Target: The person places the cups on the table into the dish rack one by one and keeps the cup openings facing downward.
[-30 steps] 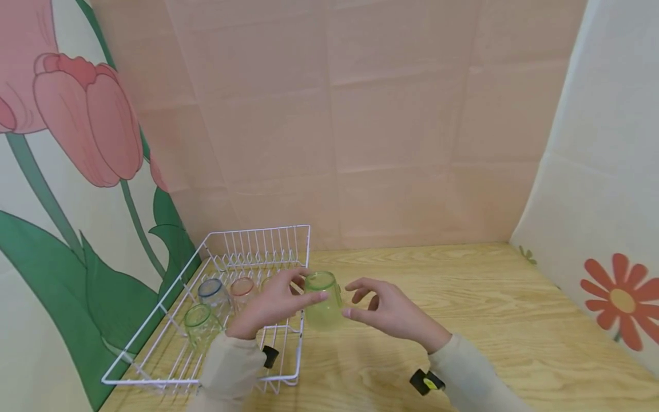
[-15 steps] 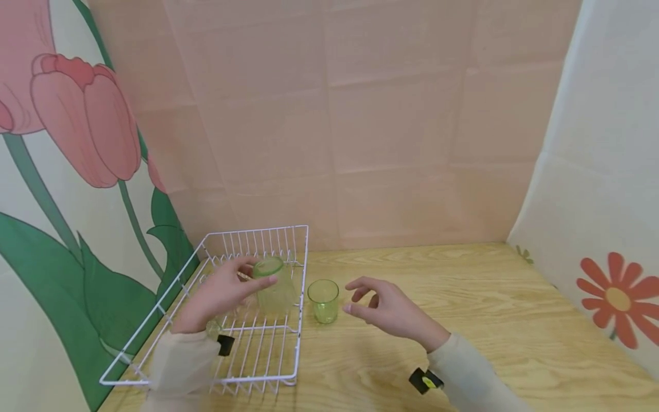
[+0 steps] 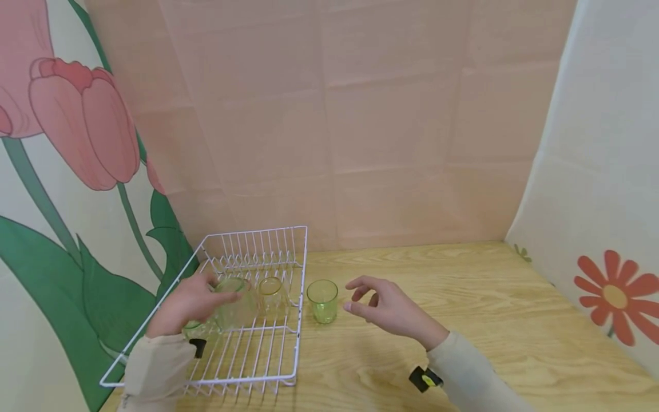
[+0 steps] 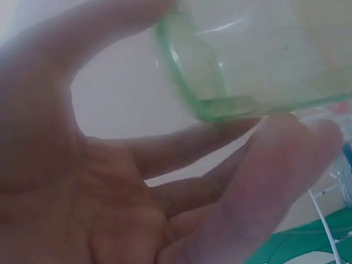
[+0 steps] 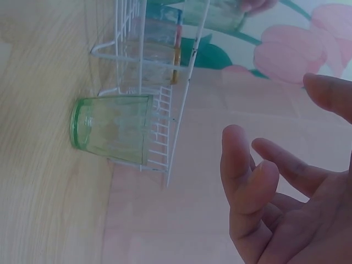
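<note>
My left hand [image 3: 187,303] grips a green-tinted drinking glass [image 3: 234,309] by its base end, mouth downward, over the left part of a white wire dish rack [image 3: 298,355]. Close up in the left wrist view, thumb and fingers hold the thick base of this glass [image 4: 220,82]. Behind it, other glasses in the rack are mostly hidden. A second green glass [image 3: 323,303] stands upright on the wooden table, just right of the rack. Beside it my right hand [image 3: 393,312] hovers with loosely bent fingers, touching nothing.
Inside the rack, a yellow-rimmed glass [image 3: 272,294] stands upside down. Part of another green glass [image 3: 193,329] shows below my left hand. The rack's raised wire rim [image 3: 305,257] separates it from the table [image 3: 422,274]. A pink backdrop [image 3: 386,143] stands behind.
My left hand has carried the green glass leftward from beside the right hand to over the rack's left side, uncovering the upright green glass on the table. The right hand stays put.
</note>
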Demonstrator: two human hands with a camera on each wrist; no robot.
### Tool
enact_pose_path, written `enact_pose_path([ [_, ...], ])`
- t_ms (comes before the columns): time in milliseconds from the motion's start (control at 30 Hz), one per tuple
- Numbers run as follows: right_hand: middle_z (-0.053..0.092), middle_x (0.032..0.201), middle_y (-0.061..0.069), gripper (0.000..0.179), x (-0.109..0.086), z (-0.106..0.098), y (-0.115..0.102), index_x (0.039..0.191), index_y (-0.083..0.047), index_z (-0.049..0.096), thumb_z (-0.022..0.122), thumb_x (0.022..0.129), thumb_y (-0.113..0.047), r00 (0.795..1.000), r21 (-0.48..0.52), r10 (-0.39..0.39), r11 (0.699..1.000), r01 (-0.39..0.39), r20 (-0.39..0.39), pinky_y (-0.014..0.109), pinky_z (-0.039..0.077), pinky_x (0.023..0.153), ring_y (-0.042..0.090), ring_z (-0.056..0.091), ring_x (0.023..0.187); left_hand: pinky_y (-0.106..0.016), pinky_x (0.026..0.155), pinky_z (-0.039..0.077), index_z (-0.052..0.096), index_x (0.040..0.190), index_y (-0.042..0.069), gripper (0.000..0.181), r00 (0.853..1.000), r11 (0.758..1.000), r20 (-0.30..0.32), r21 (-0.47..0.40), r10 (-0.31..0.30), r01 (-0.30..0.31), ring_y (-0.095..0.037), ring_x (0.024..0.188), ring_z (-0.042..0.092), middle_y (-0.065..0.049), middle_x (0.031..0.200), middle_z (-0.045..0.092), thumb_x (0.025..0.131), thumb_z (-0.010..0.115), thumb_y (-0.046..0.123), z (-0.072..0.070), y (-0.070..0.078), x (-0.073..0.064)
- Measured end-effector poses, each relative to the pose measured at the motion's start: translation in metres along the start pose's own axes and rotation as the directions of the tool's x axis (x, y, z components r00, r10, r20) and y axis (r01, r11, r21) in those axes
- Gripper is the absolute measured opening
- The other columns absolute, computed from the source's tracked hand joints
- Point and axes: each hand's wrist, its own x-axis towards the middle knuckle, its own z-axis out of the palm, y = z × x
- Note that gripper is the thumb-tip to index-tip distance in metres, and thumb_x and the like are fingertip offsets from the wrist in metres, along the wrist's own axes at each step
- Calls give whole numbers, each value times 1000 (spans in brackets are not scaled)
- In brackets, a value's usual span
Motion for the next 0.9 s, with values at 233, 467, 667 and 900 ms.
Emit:
enact_pose_path([
  [233,64,106,7,44,0,1,2,127,-14,62,70,93,-41,1000,0,14,1000,-14,-4,33,52,53,18,60,61,-32,51,43,48,133,-12,79,997,999,58,19,-42,41,-13,44,42,-15,93,60,87,73,47,2,-12,5],
  [467,65,106,6,43,0,1,2,127,-14,62,69,94,-42,1000,-6,15,1000,-15,4,33,52,54,17,60,61,-25,45,43,50,91,3,43,989,992,94,-49,-111,116,-11,45,42,-10,81,52,83,79,34,11,-22,10],
  [667,65,105,6,44,1,0,3,127,-14,62,69,94,-43,1000,-12,8,1000,-8,4,33,52,53,19,61,63,-22,42,41,46,92,2,43,982,980,118,-116,-147,161,-10,42,39,-11,73,56,82,81,25,24,-25,14],
  [900,65,105,6,44,1,0,1,126,-14,62,69,94,-43,1000,-11,12,1000,-12,4,33,52,53,18,60,62,-23,41,38,45,75,8,41,974,974,145,-119,-173,191,-9,41,33,-7,63,55,80,83,22,30,-25,17],
])
